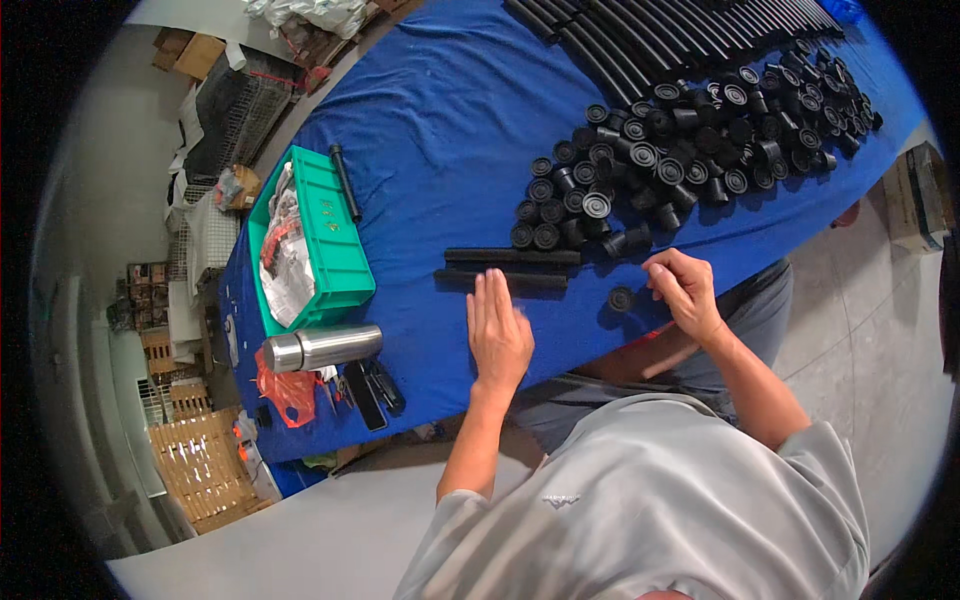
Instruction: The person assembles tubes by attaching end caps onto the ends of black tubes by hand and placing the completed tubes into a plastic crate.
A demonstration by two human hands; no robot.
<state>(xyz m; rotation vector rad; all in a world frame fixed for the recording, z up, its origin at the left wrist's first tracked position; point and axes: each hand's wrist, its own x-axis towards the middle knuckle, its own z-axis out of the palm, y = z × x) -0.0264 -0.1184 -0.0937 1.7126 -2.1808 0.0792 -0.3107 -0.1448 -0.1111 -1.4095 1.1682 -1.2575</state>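
Two short black tubes lie side by side on the blue cloth, a farther tube (512, 257) and a nearer tube (540, 282). My left hand (498, 335) is open and flat, its straight fingertips at the nearer tube. To the right, my right hand (688, 290) is closed with its fingers curled in; whatever it may hold is hidden. Just left of it a single round black cap (620, 298) rests on the cloth. Beyond both hands spreads a large heap of black ringed caps (643, 155).
Long black tubes (640, 45) lie in rows at the far side. On the left stand a green crate (340, 235) with plastic wrapping inside, a black rod (345, 183), a steel flask (325, 347), a red bag (285, 390) and a phone (364, 395). A carton (915, 195) is at right.
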